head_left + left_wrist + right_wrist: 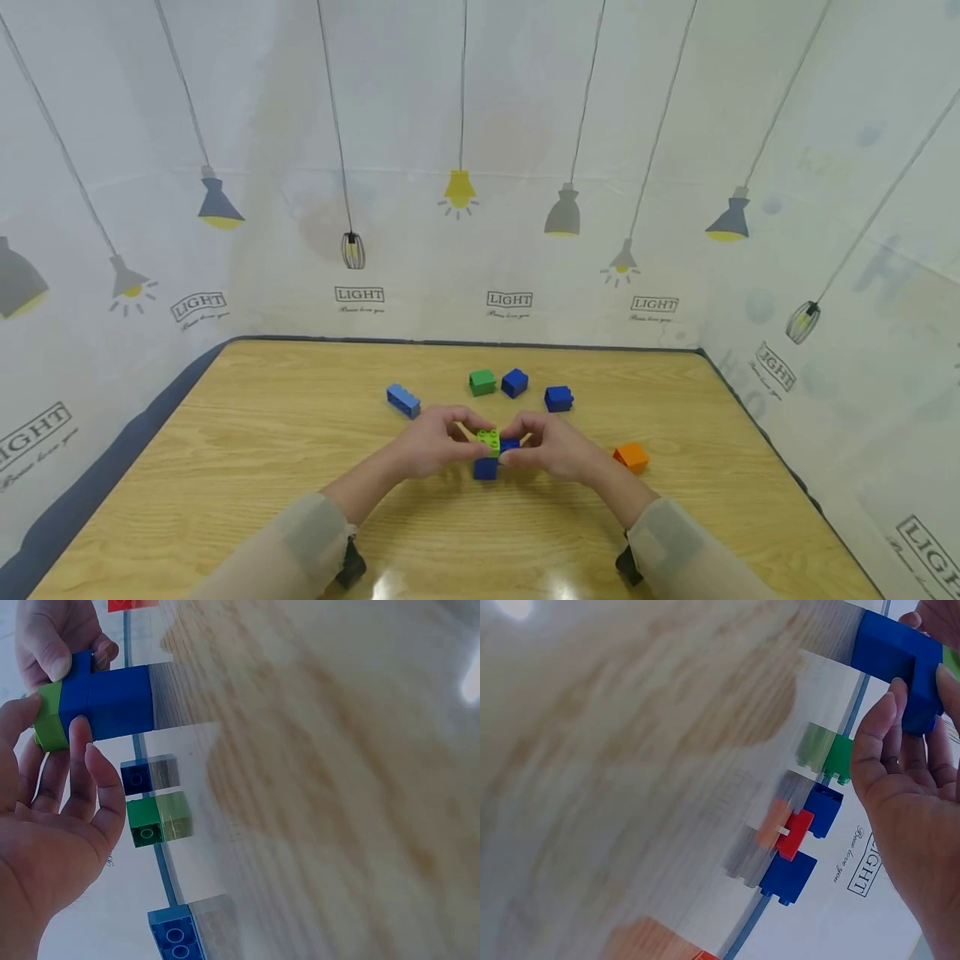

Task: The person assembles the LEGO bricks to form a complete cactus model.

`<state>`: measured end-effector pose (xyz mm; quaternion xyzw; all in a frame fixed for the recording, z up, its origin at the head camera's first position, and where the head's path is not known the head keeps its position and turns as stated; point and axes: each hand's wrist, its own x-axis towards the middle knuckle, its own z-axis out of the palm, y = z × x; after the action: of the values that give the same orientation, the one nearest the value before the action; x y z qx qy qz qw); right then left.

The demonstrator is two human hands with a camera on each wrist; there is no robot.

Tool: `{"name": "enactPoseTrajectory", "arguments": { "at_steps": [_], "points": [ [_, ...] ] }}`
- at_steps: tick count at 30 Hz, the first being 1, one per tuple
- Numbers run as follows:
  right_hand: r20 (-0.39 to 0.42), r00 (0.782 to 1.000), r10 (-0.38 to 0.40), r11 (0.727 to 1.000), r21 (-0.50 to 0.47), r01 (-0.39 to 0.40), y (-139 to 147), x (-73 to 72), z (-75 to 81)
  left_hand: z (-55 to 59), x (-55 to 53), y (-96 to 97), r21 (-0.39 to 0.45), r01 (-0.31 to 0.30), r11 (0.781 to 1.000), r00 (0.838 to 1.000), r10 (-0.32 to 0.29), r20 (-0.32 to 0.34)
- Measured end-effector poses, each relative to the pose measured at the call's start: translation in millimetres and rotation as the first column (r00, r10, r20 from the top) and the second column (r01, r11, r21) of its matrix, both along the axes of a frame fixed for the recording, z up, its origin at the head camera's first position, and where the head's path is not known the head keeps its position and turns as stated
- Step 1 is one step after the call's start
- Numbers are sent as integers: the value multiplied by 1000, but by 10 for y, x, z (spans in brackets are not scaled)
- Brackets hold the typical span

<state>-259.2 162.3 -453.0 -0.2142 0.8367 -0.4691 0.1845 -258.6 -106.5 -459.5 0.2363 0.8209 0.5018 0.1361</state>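
Observation:
A small stack of toy building bricks stands on the table between the two hands. On top sits a lime green brick (pixel 488 440) with its studs up. Beneath it is a blue brick (pixel 511 445) that juts out to the right, over a lower blue brick (pixel 486 468). My left hand (pixel 438 442) pinches the lime green brick between thumb and fingers, one fingertip against the blue side in the left wrist view. With thumb and fingers, my right hand (pixel 551 448) grips the jutting end of the upper blue brick (pixel 924 694).
Behind the hands lie a light blue long brick (pixel 403 401), a green brick (pixel 482 382) and two blue bricks (pixel 514 382). An orange brick (pixel 632 457) lies beside the right forearm. A small red piece (pixel 795 834) shows in the right wrist view. Lamp-printed sheeting (pixel 420 275) surrounds the wooden table (pixel 262 433).

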Motion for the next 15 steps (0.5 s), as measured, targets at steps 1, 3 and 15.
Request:
{"name": "enactPoseTrajectory", "arguments": {
  "at_steps": [1,3,15],
  "points": [
    [1,1000,-2,1000,1,2,-1,0,5,-1,-4,1,5,3,1000,1000,-3,0],
    [5,1000,-4,1000,2,4,-2,-1,13,2,-8,1,11,8,1000,1000,-8,3],
    [5,1000,-10,1000,8,10,4,-14,-16,19,-10,9,22,17,1000,1000,-17,19]
  ]
}}
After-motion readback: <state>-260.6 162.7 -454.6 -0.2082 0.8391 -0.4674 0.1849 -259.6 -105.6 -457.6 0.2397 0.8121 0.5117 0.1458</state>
